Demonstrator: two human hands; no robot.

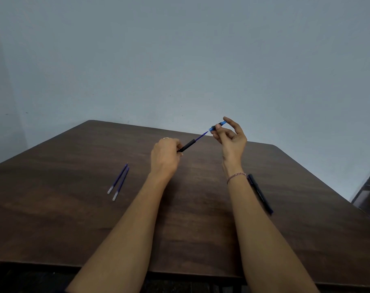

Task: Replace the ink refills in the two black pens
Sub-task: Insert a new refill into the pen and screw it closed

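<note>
Two light parts: left fingers (173,144) grip the black barrel (188,145), right fingers (232,123) pinch, seemingly, its blue tip (217,126); the thin refill (201,136) between them would probably bend easily.

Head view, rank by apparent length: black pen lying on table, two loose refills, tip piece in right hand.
1. Black pen on the table.
2. The two refills, alike; not ranked against each other.
3. Tip piece in the right hand: shortest, though farther away and partly hidden.

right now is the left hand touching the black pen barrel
Touching: the head view shows the left hand gripping the near end of the black pen barrel.
</note>
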